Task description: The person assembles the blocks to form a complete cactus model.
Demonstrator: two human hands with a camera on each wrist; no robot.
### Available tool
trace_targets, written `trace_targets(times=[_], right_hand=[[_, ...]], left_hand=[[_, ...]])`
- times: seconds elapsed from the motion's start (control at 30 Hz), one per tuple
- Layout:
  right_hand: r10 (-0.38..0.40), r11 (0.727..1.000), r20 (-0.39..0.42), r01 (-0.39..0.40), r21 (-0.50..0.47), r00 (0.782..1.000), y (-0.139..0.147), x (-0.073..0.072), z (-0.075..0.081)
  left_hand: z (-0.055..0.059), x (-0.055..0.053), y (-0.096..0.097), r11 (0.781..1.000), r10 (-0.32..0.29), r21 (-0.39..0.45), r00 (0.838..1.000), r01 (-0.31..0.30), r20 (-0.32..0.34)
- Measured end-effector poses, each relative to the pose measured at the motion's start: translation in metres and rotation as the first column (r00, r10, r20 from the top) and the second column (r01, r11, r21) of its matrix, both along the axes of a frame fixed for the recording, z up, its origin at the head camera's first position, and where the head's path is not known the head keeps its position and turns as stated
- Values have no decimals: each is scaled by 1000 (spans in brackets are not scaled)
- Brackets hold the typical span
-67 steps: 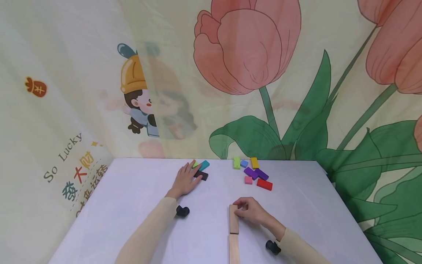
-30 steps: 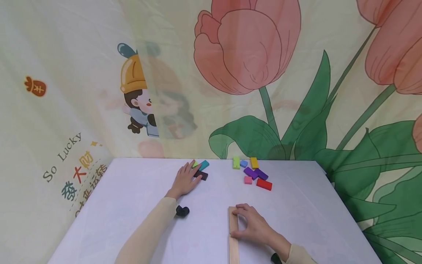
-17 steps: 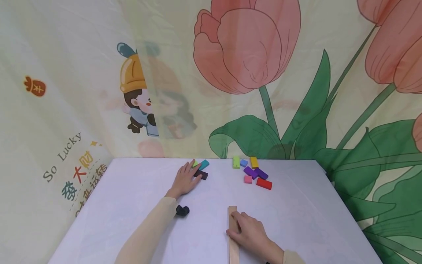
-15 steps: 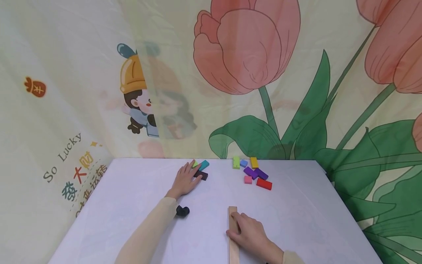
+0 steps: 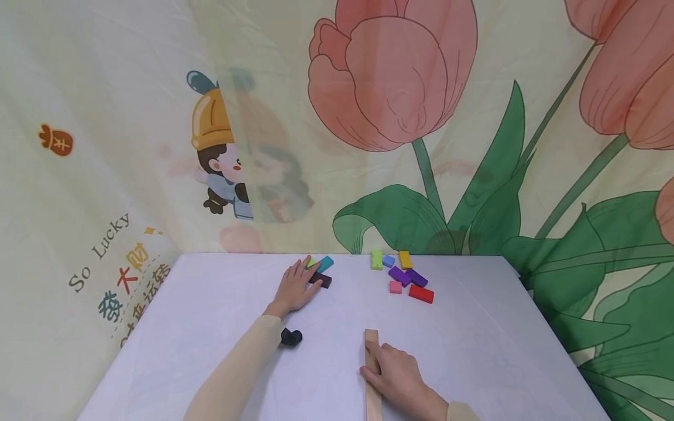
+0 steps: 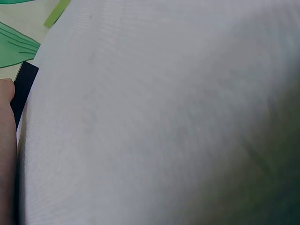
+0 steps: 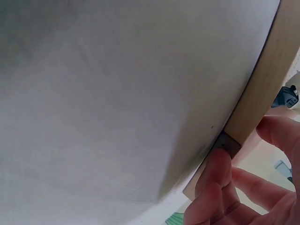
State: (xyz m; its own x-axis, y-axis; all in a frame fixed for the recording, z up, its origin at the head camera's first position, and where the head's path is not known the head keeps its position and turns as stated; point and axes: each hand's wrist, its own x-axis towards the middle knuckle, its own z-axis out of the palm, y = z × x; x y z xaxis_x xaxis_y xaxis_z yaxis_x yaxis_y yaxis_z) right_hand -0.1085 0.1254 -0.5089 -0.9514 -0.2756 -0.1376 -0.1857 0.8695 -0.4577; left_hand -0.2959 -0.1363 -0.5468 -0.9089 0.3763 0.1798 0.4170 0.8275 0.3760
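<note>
In the head view, two light wooden blocks lie end to end in a line, the far block and the near block. My right hand pinches the line near the joint, thumb on its left edge. The right wrist view shows fingertips and thumb against the sides of the wood, where a dark end face shows at the joint. My left hand lies flat with fingers spread, touching or beside a black block; a teal block and a lime block are partly behind its fingers.
Back right of the white table are a green block, a small blue one, a yellow one, purple blocks, a pink one and a red one. A black object sits by the left sleeve.
My right hand has moved from the far block's end back toward the joint, its thumb crossing to the left edge. The far block has slid slightly nearer. My left hand has stayed put.
</note>
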Motion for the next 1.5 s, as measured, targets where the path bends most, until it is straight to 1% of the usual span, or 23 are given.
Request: trace_targets(times=[0.37, 0.6, 0.67, 0.83, 0.9, 1.1, 1.2, 1.37, 1.5], right_hand=[[3, 1000, 10, -3, 30, 1000, -2, 0, 1], [6, 999, 11, -6, -33, 1000, -3, 2, 1], [9, 999, 0, -9, -39, 1000, -3, 2, 1], [9, 1000, -57, -10, -7, 998, -4, 4, 0], [2, 1000, -64, -2, -1, 998, -4, 5, 1], [-15, 998, -21, 14, -55, 1000, -5, 8, 2], [-18, 997, -21, 16, -78, 1000, -5, 8, 2], [-21, 995, -20, 19, -100, 1000, -6, 9, 1], [-28, 994, 10, 29, -104, 1000, -5, 9, 2]], left_hand=[[-1, 1, -1, 1000, -1, 5, 1000, 1, -3], [-1, 0, -1, 1000, 5, -1, 1000, -5, -5], [-2, 0, -1, 1000, 6, -5, 1000, -6, -5], [-1, 0, -1, 1000, 4, -1, 1000, -4, -5], [-1, 0, -1, 1000, 4, -2, 1000, -4, -5], [-1, 0, -1, 1000, 4, 3, 1000, -4, -6], [-1, 1, -1, 1000, 3, 2, 1000, -3, -5], [0, 1, -1, 1000, -2, -3, 1000, 2, -9], [1, 2, -2, 1000, -4, 1, 1000, 4, -6]])
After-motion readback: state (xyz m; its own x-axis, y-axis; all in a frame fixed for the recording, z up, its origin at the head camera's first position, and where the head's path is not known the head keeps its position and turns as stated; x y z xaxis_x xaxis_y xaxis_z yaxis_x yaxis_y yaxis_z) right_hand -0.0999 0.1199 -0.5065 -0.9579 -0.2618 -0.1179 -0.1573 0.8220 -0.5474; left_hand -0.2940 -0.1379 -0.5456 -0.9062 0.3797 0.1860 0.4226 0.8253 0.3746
